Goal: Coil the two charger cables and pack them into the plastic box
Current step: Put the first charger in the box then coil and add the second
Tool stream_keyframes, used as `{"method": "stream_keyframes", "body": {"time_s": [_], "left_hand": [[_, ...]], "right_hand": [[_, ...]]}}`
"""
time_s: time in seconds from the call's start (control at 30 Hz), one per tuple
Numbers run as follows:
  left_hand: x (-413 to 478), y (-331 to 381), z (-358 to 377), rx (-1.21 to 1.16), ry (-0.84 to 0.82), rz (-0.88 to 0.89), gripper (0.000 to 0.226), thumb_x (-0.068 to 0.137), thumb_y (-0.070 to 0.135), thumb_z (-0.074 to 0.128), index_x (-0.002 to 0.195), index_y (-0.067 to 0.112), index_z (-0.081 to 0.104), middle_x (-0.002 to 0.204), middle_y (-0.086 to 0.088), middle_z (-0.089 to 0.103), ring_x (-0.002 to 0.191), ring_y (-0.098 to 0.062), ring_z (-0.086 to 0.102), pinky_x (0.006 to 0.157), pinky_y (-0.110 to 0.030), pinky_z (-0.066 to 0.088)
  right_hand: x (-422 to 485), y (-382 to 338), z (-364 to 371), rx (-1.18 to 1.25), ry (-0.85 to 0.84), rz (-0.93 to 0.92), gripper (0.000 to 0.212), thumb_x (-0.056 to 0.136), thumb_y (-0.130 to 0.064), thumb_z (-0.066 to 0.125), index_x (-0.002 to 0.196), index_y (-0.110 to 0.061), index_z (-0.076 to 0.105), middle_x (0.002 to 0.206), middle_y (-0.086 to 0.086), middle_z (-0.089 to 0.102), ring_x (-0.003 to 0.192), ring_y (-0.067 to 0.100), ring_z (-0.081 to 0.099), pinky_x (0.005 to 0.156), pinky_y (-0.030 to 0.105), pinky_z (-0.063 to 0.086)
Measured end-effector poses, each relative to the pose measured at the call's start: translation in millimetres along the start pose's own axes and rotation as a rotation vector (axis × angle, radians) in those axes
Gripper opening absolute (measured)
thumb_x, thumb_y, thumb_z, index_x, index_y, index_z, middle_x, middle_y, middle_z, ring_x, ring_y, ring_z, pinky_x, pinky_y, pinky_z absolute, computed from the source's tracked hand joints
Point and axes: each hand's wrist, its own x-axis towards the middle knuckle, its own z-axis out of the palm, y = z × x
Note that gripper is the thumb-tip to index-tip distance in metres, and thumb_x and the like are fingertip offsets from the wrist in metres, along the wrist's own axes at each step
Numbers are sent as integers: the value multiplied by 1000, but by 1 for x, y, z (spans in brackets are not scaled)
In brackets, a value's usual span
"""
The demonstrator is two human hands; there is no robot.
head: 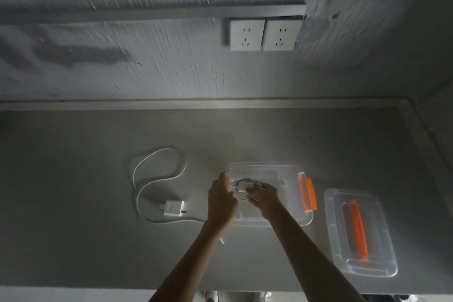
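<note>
A clear plastic box (289, 171) with an orange latch stands on the grey counter. My right hand (266, 200) holds a coiled white charger cable (241, 187) inside the box, near its left end. My left hand (220, 197) rests against the box's left rim, fingers apart; whether it touches the coil is unclear. The second white cable (157, 167) lies uncoiled in loose loops to the left, with its white plug adapter (174, 208) beside my left hand. Its free end (221, 241) pokes out beneath my left forearm.
The box's clear lid (360, 233) with an orange handle lies to the right, near the counter's front edge. Two white wall sockets (264, 35) sit on the wall behind. The counter (73, 191) meets a raised ledge at the back and right.
</note>
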Motion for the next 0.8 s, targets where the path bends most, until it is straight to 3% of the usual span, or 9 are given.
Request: {"method": "stream_keyframes", "body": {"time_s": [0.23,0.37,0.43,0.5,0.57,0.7,0.8], "left_hand": [[3,-5,-2,3,-15,24,56,88,3,49,141,16,39,128,-14,53,120,-32,52,97,-35,37],[4,-9,0,3,-1,40,56,87,2,49,140,18,39,126,-14,55,118,-33,53,96,-37,38],[6,-10,0,4,-5,47,56,87,2,49,140,18,39,125,-14,55,117,-33,53,96,-37,39],[6,-10,-1,-2,-9,59,55,87,2,49,138,18,41,123,-14,56,116,-33,54,95,-36,40],[7,-12,-1,-10,-7,64,54,86,3,49,137,18,41,123,-14,57,116,-32,55,95,-36,41],[8,-14,0,-6,4,73,52,86,3,48,136,17,42,123,-13,57,118,-32,52,95,-35,39],[7,-14,1,-46,38,80,43,89,9,48,132,15,46,120,-15,59,116,-32,54,94,-35,40]], "right_hand": [[31,15,5,-41,100,34,13,83,5,67,92,-4,68,89,13,68,86,26,66,67,33,57],[42,20,8,-335,234,-34,12,75,-13,78,75,-16,67,89,11,70,79,24,63,67,36,51],[42,19,10,-509,282,-91,21,73,-19,79,92,-13,71,96,7,71,88,26,66,72,33,50],[46,18,7,-534,279,-92,51,69,-23,82,115,-8,65,111,9,70,100,31,67,83,40,56],[48,18,2,-495,258,-65,68,67,-25,84,125,-6,56,120,14,63,101,33,65,84,47,58],[41,11,-5,-386,141,3,67,78,-22,79,133,-7,45,122,12,53,93,24,58,66,37,58],[38,10,-9,-380,141,-18,62,80,-27,75,132,-8,46,117,13,57,88,24,57,73,40,56]]}}
